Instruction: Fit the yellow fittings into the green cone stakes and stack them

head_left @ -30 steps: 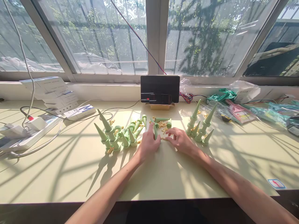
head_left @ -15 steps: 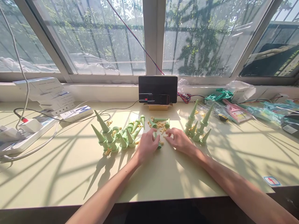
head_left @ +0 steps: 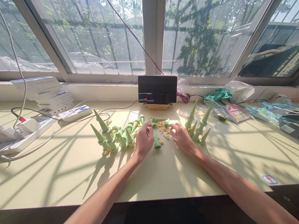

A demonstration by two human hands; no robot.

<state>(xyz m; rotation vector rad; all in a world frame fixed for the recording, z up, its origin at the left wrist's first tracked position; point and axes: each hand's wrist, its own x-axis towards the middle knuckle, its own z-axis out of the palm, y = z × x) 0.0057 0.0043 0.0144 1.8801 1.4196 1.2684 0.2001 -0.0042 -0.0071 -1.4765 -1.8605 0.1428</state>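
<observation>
The left hand (head_left: 144, 141) and the right hand (head_left: 183, 137) are placed on either side of a loose scatter of yellow pegs (head_left: 165, 137), probably so that the small pieces can be reached from both sides. The left fingers are curled beside the tip of a green cone (head_left: 157, 143); whether anything is pinched there cannot be told, as the fingertips are partly hidden. On the right, finger and thumb are parted, with nothing seen between them, just beside a short cone (head_left: 167, 123).

The green cone is laid on its side on the table (head_left: 187, 179), its open end turned toward the person; a hollow inside is shown by the dark round mouth. More cones are massed in a left cluster (head_left: 108, 137) and a right cluster (head_left: 202, 129), many stood on their wide ends, presumably because a steady base is given by the flared rim. In both clusters, tall stepped spikes are formed where cones are stacked.

A matte, plastic-like surface is suggested by the pale green, and the pegs appear thin and slightly knobbed. The pale tabletop is smooth and is crossed by long shadows. Behind the pegs, a black screen (head_left: 157, 85) is propped upright, its face flat and glossy.
</observation>
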